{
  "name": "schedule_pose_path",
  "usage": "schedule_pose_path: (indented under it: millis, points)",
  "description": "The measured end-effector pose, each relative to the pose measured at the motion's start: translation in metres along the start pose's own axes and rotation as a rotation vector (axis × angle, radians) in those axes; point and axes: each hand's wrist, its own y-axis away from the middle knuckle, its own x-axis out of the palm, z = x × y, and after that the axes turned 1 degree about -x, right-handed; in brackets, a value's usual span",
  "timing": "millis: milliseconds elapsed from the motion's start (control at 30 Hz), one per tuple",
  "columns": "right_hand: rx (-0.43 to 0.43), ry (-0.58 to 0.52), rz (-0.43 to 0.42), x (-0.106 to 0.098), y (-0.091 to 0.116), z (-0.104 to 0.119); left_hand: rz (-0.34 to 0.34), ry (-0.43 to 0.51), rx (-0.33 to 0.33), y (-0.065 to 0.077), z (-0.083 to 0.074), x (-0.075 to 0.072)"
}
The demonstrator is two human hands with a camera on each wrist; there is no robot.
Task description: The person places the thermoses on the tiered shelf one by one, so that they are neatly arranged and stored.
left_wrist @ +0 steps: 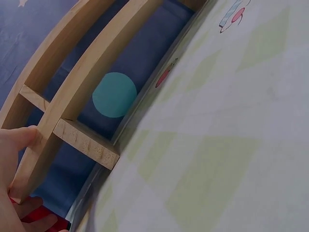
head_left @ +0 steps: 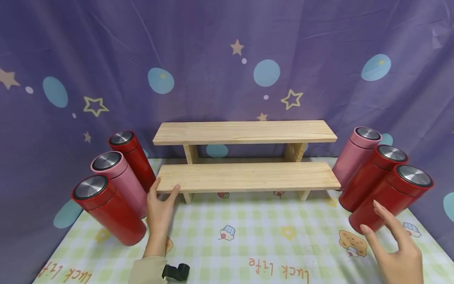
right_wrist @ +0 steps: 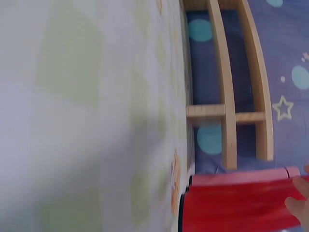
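At lower left of centre in the head view, the left hand grips the front left corner of the wooden stand, thumb against the front edge. A careless sideways push there could knock the pink flask just beside it. The stand fills the middle of the frame: two pale, grained planks, one behind and above the other, on short supports. At lower right, the right hand has thumb and fingers spread near the front red flask; an off-centre bump could tip it.
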Motion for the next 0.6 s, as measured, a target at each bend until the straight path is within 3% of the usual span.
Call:
schedule_pose_path:
  millis: [100, 500, 600]
  points:
    - [0.044, 0.008, -0.048, -0.006, 0.000, -0.005, 0.002, 0.009, -0.003, 0.000, 0.000, 0.000]
    - [0.059, -0.028, -0.203, -0.018, -0.005, -0.030, 0.000, 0.005, -0.001, 0.001, 0.001, 0.000]
    - [0.106, -0.032, -0.225, -0.019, -0.007, -0.038, 0.002, 0.001, -0.001, 0.001, 0.000, 0.000]
